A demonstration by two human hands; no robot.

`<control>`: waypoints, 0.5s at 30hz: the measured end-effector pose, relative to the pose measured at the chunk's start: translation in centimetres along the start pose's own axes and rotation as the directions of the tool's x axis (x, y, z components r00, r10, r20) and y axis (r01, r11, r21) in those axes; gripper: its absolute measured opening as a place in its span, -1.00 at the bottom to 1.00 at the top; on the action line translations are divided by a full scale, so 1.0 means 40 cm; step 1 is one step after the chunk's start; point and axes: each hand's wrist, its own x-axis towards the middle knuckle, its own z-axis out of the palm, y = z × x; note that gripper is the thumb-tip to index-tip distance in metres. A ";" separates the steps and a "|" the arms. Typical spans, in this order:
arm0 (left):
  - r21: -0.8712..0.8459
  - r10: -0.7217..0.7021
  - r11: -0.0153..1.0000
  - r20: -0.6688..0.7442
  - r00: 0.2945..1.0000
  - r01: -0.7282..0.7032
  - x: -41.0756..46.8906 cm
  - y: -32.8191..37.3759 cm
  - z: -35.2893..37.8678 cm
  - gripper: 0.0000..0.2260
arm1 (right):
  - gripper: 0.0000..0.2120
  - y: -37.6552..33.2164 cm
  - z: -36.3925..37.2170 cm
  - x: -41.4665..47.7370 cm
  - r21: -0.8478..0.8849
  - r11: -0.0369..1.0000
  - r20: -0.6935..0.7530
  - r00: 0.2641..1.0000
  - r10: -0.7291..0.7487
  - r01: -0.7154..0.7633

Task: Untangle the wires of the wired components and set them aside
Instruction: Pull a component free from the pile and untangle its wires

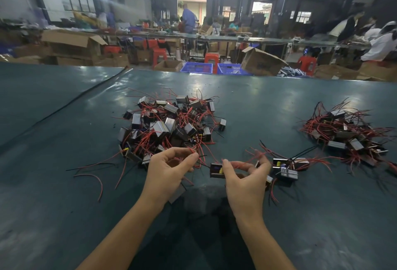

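A tangled heap of small boxy components with red and black wires point(171, 123) lies on the green table just beyond my hands. My left hand point(169, 171) pinches red and black wires at the heap's near edge, and a metal-cased component shows below its palm. My right hand point(245, 179) pinches a red wire, fingers curled. A dark component point(216, 170) sits between the two hands. Two more components point(287, 168) lie just right of my right hand. A second heap of the same components point(348, 136) lies at the far right.
Loose red and black wires point(94, 173) trail left of the main heap. A black cable point(86, 95) runs diagonally across the table's left side. Beyond the far edge stand cardboard boxes point(261, 61), blue crates point(196, 68), red stools and people at other benches.
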 end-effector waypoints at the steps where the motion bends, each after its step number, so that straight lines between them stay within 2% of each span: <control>1: 0.006 -0.003 1.000 0.005 1.000 0.003 0.000 -0.001 0.000 -0.90 | -0.28 -0.001 -0.002 -0.002 -0.018 1.000 0.003 1.000 -0.009 0.009; 4: 0.048 0.010 0.999 0.031 0.999 -0.012 -0.001 -0.004 0.003 -0.96 | 0.02 -0.007 0.002 -0.013 -0.168 0.985 -0.025 0.998 -0.051 0.047; 6: 0.065 0.030 0.997 0.048 0.998 -0.033 -0.003 0.000 0.006 -0.98 | 0.06 -0.018 0.006 -0.021 -0.250 0.962 -0.095 0.986 -0.139 0.112; 8: 0.050 0.034 0.998 0.055 0.998 -0.037 -0.005 0.004 0.007 -0.97 | -0.10 -0.026 0.004 -0.025 -0.353 0.867 -0.120 0.903 -0.414 0.351; 10: 0.048 0.037 0.998 0.085 0.996 -0.041 -0.008 0.008 0.008 -0.94 | -0.44 -0.025 0.005 -0.027 -0.351 0.719 0.019 0.772 -0.635 0.600; 11: 0.054 0.040 0.997 0.112 0.993 -0.046 -0.008 0.007 0.008 -0.95 | -0.62 -0.023 0.010 -0.031 -0.289 0.710 0.104 0.759 -0.643 0.642; 12: 0.054 0.040 0.997 0.141 0.989 -0.048 -0.008 0.008 0.007 -0.95 | -0.77 -0.023 0.018 -0.037 -0.229 0.747 0.178 0.782 -0.598 0.624; 13: 0.059 0.038 0.997 0.162 0.986 -0.048 -0.007 0.006 0.005 -0.89 | -0.86 -0.020 0.026 -0.041 -0.198 0.794 0.240 0.814 -0.530 0.575; 15: 0.073 0.029 0.996 0.184 0.983 -0.043 -0.004 0.003 -0.002 -0.82 | -0.92 -0.015 0.039 -0.046 -0.187 0.861 0.300 0.862 -0.408 0.473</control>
